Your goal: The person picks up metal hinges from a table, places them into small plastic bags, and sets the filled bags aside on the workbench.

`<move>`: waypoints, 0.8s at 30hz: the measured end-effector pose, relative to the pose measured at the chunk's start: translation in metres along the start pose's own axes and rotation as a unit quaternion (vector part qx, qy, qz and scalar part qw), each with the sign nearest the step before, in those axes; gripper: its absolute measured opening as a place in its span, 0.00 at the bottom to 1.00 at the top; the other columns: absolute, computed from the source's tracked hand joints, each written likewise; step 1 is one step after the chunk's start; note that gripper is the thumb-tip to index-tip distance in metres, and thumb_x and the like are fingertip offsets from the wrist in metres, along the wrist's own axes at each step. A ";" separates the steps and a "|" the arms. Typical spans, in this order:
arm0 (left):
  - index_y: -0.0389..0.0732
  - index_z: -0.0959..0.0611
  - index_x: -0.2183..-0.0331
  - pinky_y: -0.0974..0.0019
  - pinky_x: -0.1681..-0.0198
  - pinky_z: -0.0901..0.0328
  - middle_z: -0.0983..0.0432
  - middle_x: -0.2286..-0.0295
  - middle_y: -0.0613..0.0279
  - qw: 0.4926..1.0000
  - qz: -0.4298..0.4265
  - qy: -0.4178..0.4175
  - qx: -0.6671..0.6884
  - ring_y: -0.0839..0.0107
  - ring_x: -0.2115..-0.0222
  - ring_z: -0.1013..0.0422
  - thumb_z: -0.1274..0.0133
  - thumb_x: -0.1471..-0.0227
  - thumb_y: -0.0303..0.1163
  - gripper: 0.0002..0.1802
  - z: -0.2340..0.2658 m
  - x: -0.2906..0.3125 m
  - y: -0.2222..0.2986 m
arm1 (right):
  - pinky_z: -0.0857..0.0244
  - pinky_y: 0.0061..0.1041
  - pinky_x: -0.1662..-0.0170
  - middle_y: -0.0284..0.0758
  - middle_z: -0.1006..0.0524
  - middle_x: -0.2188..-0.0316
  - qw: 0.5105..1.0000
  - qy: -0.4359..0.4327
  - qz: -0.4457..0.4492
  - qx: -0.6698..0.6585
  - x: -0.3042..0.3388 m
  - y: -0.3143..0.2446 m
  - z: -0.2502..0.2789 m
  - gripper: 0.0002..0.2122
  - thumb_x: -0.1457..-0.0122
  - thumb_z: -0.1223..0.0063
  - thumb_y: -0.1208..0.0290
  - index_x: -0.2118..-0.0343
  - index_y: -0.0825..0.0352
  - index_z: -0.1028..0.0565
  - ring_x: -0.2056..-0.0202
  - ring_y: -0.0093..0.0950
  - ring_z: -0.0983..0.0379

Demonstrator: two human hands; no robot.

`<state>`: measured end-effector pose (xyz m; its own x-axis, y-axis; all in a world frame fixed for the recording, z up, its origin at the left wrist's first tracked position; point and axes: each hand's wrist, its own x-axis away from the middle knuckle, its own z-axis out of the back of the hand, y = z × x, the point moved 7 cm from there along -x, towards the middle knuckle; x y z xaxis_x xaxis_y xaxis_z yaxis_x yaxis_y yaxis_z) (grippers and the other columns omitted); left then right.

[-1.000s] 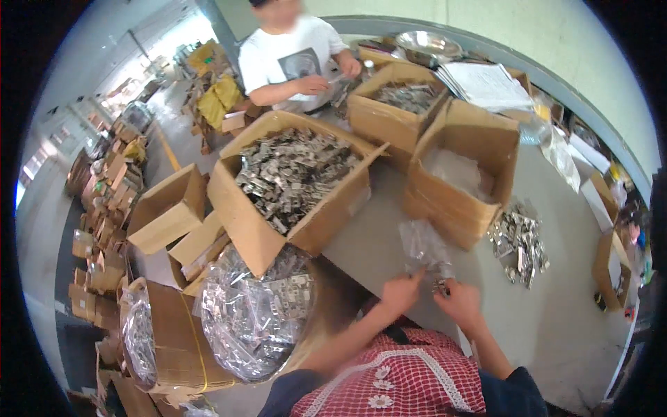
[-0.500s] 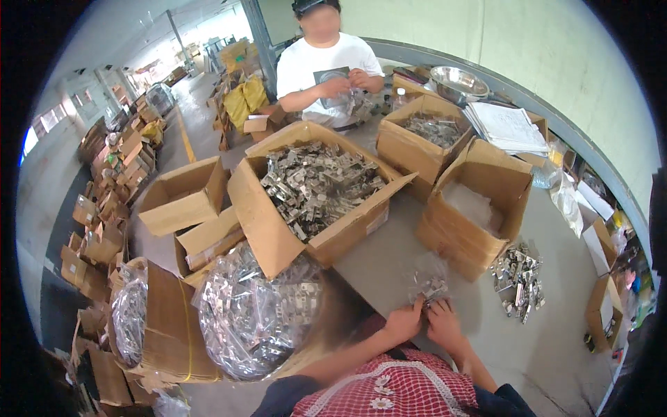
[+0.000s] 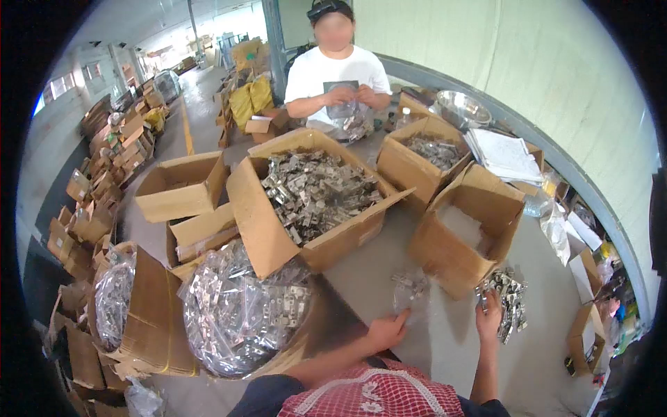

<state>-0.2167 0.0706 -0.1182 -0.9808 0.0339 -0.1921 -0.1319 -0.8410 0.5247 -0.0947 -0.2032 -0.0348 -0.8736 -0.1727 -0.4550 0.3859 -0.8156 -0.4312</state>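
Toward the near left edge of the grey table (image 3: 448,340): clear bag (image 3: 408,286) lying on the surface, some metal parts inside. Left hand (image 3: 388,333) at its near end, thumb and finger apparently pinched together on the plastic. Right hand (image 3: 489,316) well apart, farther toward the right edge, at the left flank of a loose metal pile (image 3: 514,306). Its fingers are curled in among the pieces; cannot tell whether they have closed on any.

Risks, as judged: a slack pinch at one end could let the bag slide or tip, spilling its contents; hard metal edges might snag the thin film. A careless scoop could scatter pieces or knock them against the tall carton (image 3: 445,257) just beside.

Relative to fingers: bag extends beyond the left fingertips, away from the body; most of the pile sits right of the right fingertips.
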 end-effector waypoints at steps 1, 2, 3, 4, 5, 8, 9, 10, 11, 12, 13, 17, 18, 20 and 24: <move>0.48 0.31 0.45 0.51 0.76 0.32 0.23 0.76 0.55 1.000 0.009 -0.021 0.015 0.54 0.77 0.26 0.50 0.50 0.35 0.29 -0.006 0.000 -0.002 | 0.43 0.44 0.41 0.52 0.33 0.45 0.999 0.022 -0.027 0.032 -0.002 0.026 -0.003 0.23 0.51 0.44 0.72 0.49 0.70 0.29 0.44 0.52 0.38; 0.48 0.31 0.45 0.51 0.76 0.32 0.23 0.76 0.55 1.000 -0.006 -0.016 0.013 0.54 0.77 0.26 0.50 0.50 0.35 0.29 -0.007 -0.003 0.002 | 0.47 0.47 0.39 0.53 0.38 0.41 0.995 0.050 -0.057 0.064 0.000 0.055 -0.010 0.27 0.51 0.43 0.70 0.46 0.69 0.31 0.41 0.55 0.43; 0.49 0.31 0.45 0.51 0.76 0.32 0.23 0.76 0.56 1.000 -0.014 -0.006 0.021 0.54 0.77 0.26 0.50 0.49 0.35 0.28 -0.008 -0.006 0.006 | 0.52 0.51 0.38 0.48 0.43 0.37 0.988 0.021 -0.057 0.142 -0.001 0.083 -0.025 0.31 0.52 0.41 0.64 0.43 0.66 0.33 0.40 0.56 0.46; 0.49 0.31 0.45 0.51 0.76 0.32 0.23 0.76 0.57 1.000 -0.011 0.007 0.022 0.54 0.77 0.26 0.50 0.49 0.35 0.28 -0.007 -0.004 0.002 | 0.52 0.51 0.38 0.48 0.43 0.37 0.989 0.032 -0.055 0.135 -0.001 0.073 -0.035 0.31 0.52 0.41 0.64 0.43 0.66 0.33 0.40 0.56 0.46; 0.50 0.31 0.45 0.52 0.75 0.32 0.23 0.75 0.57 0.996 -0.054 0.060 0.041 0.55 0.77 0.26 0.50 0.49 0.35 0.28 -0.006 -0.003 0.001 | 0.52 0.52 0.39 0.49 0.42 0.38 0.983 0.037 -0.049 0.171 0.003 0.056 -0.044 0.28 0.50 0.43 0.62 0.44 0.63 0.31 0.40 0.56 0.47; 0.49 0.30 0.45 0.53 0.76 0.32 0.23 0.75 0.57 1.000 -0.017 -0.016 0.008 0.56 0.77 0.26 0.49 0.49 0.35 0.28 0.001 0.002 0.001 | 0.49 0.51 0.41 0.47 0.36 0.44 0.977 0.074 -0.035 0.196 0.016 0.031 -0.057 0.24 0.50 0.44 0.62 0.48 0.61 0.28 0.42 0.52 0.43; 0.49 0.29 0.46 0.54 0.75 0.32 0.23 0.75 0.57 0.998 -0.050 0.045 0.011 0.57 0.76 0.26 0.49 0.49 0.36 0.27 0.000 0.002 -0.001 | 0.48 0.50 0.42 0.46 0.34 0.46 0.994 0.032 -0.043 0.097 0.020 0.034 -0.059 0.22 0.50 0.44 0.64 0.50 0.62 0.27 0.44 0.51 0.41; 0.49 0.29 0.46 0.54 0.75 0.32 0.23 0.75 0.57 0.998 -0.047 0.044 0.000 0.57 0.76 0.26 0.49 0.49 0.36 0.27 0.005 0.004 -0.002 | 0.47 0.49 0.43 0.45 0.33 0.49 0.999 -0.015 -0.050 -0.007 0.026 0.025 -0.061 0.21 0.51 0.44 0.66 0.51 0.63 0.27 0.45 0.49 0.39; 0.49 0.29 0.46 0.54 0.74 0.32 0.23 0.74 0.56 0.998 -0.039 0.040 0.027 0.57 0.75 0.26 0.49 0.49 0.36 0.26 0.009 0.008 0.001 | 0.45 0.48 0.46 0.45 0.32 0.49 1.000 0.013 -0.007 -0.013 0.036 0.018 -0.052 0.20 0.52 0.44 0.68 0.53 0.64 0.27 0.48 0.48 0.37; 0.49 0.28 0.46 0.54 0.73 0.31 0.23 0.74 0.56 0.997 -0.033 0.037 0.054 0.56 0.74 0.26 0.49 0.49 0.36 0.26 0.012 0.011 0.002 | 0.45 0.48 0.46 0.45 0.32 0.49 1.000 0.012 -0.015 -0.018 0.043 0.017 -0.046 0.20 0.52 0.44 0.68 0.53 0.64 0.27 0.48 0.48 0.37; 0.49 0.28 0.46 0.54 0.73 0.31 0.23 0.74 0.56 0.998 -0.028 0.024 0.054 0.56 0.74 0.26 0.49 0.49 0.36 0.26 0.007 0.015 0.002 | 0.45 0.48 0.44 0.45 0.32 0.48 1.000 -0.009 -0.010 0.001 0.053 0.014 -0.038 0.22 0.53 0.43 0.69 0.52 0.65 0.27 0.47 0.49 0.38; 0.50 0.28 0.46 0.52 0.74 0.32 0.22 0.72 0.54 1.000 0.030 0.001 0.010 0.55 0.74 0.25 0.50 0.48 0.37 0.26 -0.001 0.010 0.004 | 0.47 0.48 0.42 0.47 0.34 0.46 0.993 -0.081 -0.064 0.052 0.089 0.040 -0.017 0.26 0.55 0.42 0.70 0.49 0.64 0.29 0.45 0.52 0.41; 0.50 0.28 0.45 0.51 0.74 0.32 0.22 0.73 0.53 0.994 0.083 -0.062 0.020 0.54 0.76 0.25 0.51 0.48 0.38 0.26 -0.017 0.012 -0.007 | 0.48 0.48 0.41 0.47 0.35 0.45 0.987 -0.109 -0.094 0.078 0.098 0.044 -0.014 0.27 0.56 0.41 0.69 0.49 0.62 0.29 0.44 0.51 0.41; 0.45 0.32 0.43 0.49 0.74 0.32 0.22 0.74 0.53 0.997 0.071 -0.040 -0.015 0.54 0.77 0.25 0.51 0.47 0.40 0.30 -0.017 0.014 -0.014 | 0.52 0.51 0.39 0.42 0.34 0.44 0.978 -0.146 -0.072 0.129 0.104 0.045 -0.011 0.25 0.57 0.41 0.70 0.50 0.56 0.26 0.41 0.48 0.43; 0.44 0.30 0.45 0.49 0.69 0.31 0.22 0.72 0.47 0.996 0.071 -0.037 0.028 0.50 0.73 0.24 0.51 0.45 0.39 0.27 0.007 0.003 0.010 | 0.50 0.43 0.37 0.41 0.35 0.42 0.986 -0.135 0.004 0.098 0.105 0.018 0.038 0.19 0.53 0.47 0.80 0.57 0.57 0.21 0.40 0.45 0.43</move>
<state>-0.2217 0.0663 -0.1074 -0.9978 -0.0415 -0.0526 0.0026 -0.8090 0.5878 -0.1904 -0.2569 -0.0610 -0.9284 -0.2980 -0.2221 0.3507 -0.9004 -0.2576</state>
